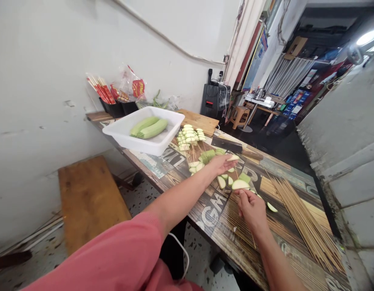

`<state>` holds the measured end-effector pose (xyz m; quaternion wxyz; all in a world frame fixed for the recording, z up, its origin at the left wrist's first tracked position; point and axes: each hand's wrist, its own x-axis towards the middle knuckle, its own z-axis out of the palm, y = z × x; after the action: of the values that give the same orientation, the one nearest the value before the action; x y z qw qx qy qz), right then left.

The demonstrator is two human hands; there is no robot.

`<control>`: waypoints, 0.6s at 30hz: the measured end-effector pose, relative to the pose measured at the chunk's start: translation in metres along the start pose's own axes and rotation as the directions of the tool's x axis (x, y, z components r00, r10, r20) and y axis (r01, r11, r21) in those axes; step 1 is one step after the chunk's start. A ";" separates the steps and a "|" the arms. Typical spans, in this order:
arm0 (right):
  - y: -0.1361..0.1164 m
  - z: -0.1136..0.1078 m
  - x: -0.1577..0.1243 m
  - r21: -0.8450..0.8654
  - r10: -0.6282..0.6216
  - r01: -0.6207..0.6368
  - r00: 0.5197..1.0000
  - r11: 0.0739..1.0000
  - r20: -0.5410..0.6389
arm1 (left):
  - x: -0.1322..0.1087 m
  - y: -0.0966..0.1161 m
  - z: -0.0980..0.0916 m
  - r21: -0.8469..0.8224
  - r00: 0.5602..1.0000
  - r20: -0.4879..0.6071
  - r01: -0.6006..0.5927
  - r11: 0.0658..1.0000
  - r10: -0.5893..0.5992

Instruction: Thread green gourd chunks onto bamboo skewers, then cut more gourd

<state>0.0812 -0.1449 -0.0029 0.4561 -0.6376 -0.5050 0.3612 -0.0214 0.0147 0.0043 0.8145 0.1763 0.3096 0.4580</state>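
My left hand point(223, 165) reaches over the table, its fingers closed on a pale zucchini slice point(233, 157). My right hand point(252, 207) is closed on a thin bamboo skewer point(254, 241), whose lower end shows below the fist. A larger zucchini slice point(240, 184) sits just above the right fingertips, and a stretch of skewer shows between the two slices. Loose cut pieces point(222, 182) lie around and between the hands. Beyond the left hand rests a pile of skewered zucchini slices point(189, 135), with green pieces point(207, 156) nearer to me.
A white plastic tub point(120, 134) holds two whole zucchinis point(153, 128). Behind the pieces lie a cleaver point(227, 144) and a wooden board point(199, 121). Many bamboo skewers point(308, 222) spread at right. A black speaker point(215, 99) stands past the table; a wooden bench point(89, 198) is at left.
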 end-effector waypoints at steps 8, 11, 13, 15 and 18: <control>0.000 -0.001 -0.001 0.018 0.013 -0.013 1.000 1.000 -0.006 | -0.002 0.002 0.001 -0.002 1.000 -0.019 0.000 1.000 0.000; 0.000 -0.001 -0.001 0.011 0.016 -0.015 1.000 1.000 -0.013 | -0.004 0.003 0.002 -0.001 1.000 -0.021 -0.005 1.000 0.005; 0.000 -0.001 0.000 0.013 0.011 -0.011 1.000 1.000 -0.006 | -0.006 0.004 0.003 0.004 1.000 -0.024 -0.008 1.000 0.008; 0.001 0.000 0.000 0.020 0.008 -0.008 1.000 1.000 -0.002 | -0.006 0.003 0.003 0.013 1.000 -0.023 -0.005 1.000 0.005; 0.002 0.000 0.000 0.025 0.010 -0.010 1.000 1.000 -0.005 | -0.006 0.003 0.003 0.019 1.000 -0.019 0.002 1.000 -0.002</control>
<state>0.0819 -0.1447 -0.0051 0.4636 -0.6352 -0.4961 0.3681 -0.0236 0.0109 0.0103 0.8102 0.1793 0.3216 0.4560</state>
